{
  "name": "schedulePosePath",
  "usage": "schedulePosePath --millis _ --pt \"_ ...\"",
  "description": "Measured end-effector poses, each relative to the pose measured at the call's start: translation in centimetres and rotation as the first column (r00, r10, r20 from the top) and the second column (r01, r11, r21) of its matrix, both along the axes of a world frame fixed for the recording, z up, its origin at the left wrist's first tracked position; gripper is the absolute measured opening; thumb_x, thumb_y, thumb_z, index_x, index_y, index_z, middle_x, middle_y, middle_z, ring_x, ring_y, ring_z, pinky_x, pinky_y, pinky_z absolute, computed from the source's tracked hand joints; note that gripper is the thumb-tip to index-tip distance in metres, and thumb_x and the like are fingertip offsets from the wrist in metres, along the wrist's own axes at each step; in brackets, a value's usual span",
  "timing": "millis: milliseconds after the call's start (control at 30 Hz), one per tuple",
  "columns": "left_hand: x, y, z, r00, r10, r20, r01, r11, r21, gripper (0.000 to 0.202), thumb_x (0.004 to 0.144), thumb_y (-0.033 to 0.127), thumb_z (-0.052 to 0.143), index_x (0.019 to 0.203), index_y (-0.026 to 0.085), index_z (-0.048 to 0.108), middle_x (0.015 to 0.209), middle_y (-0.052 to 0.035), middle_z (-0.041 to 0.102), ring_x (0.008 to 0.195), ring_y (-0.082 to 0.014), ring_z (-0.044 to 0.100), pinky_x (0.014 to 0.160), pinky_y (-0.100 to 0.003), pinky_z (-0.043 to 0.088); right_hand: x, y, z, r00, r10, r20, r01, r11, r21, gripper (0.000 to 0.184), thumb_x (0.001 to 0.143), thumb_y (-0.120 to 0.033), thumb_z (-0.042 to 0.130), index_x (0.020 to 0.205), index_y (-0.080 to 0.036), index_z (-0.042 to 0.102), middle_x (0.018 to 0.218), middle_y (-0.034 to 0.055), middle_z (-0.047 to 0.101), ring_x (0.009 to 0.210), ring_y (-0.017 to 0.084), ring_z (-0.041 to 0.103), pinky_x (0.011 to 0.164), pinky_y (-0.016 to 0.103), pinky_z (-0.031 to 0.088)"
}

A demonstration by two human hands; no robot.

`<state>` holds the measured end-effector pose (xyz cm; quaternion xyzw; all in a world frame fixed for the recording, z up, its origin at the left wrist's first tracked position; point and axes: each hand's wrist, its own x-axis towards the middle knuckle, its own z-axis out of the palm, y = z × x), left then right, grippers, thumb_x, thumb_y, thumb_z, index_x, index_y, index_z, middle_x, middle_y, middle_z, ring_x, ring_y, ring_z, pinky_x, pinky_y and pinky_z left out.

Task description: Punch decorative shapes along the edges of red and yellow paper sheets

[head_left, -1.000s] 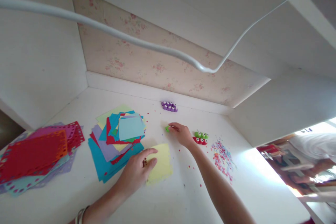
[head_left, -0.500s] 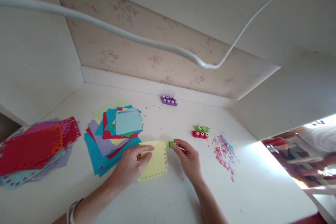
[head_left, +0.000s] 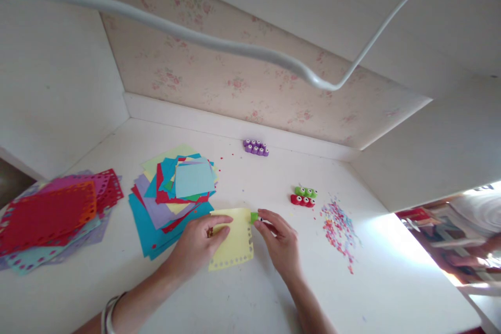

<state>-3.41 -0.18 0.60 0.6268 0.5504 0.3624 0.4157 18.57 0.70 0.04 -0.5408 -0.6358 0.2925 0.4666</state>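
Observation:
A yellow sheet of paper (head_left: 235, 240) with punched holes along its right and bottom edges is gripped at its left side by my left hand (head_left: 203, 242), thumb and forefinger closed on it. My right hand (head_left: 279, 240) pinches a small green craft punch (head_left: 254, 217) with a white-and-black eye-like button. The punch sits at the sheet's right edge, near the top corner, above the row of holes.
A stack of coloured paper (head_left: 193, 180) lies beyond my left hand. Punched sheets (head_left: 47, 219) are piled at far left. Purple punches (head_left: 256, 147) stand near the wall, red and green punches (head_left: 303, 200) to the right, beside scattered confetti (head_left: 338, 227). A white cable (head_left: 235, 47) crosses overhead.
The green punch, a little apart from the yellow sheet before, now meets its right edge. Both hands keep their grip; the whole view has shifted slightly.

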Motion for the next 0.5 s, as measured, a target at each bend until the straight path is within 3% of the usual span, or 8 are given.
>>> schedulePosePath --millis 167,500 --pt "0.01 -0.07 0.04 0.999 0.015 0.045 -0.013 0.999 -0.049 0.03 0.087 0.04 0.058 0.104 0.024 0.075 0.109 -0.0029 0.075 0.076 -0.0176 0.071 0.067 -0.025 0.056 0.02 -0.12 0.15 1.0 -0.01 -0.005 0.01 1.0 0.025 0.016 0.086 -0.032 0.068 0.099 -0.025 0.074 0.111 0.0073 0.07 0.098 0.024 0.069 0.081 0.038 0.063" --pt "-0.01 -0.12 0.21 0.999 -0.002 0.037 0.004 0.999 -0.053 0.03 0.086 0.04 0.058 0.105 0.024 0.075 0.105 -0.0027 0.075 0.076 -0.0176 0.07 0.064 -0.025 0.055 -0.05 -0.19 -0.2 0.993 -0.015 0.116 0.005 0.996 0.084 0.015 0.087 -0.033 0.068 0.098 -0.026 0.075 0.111 0.0074 0.071 0.098 0.027 0.069 0.068 0.036 0.064"
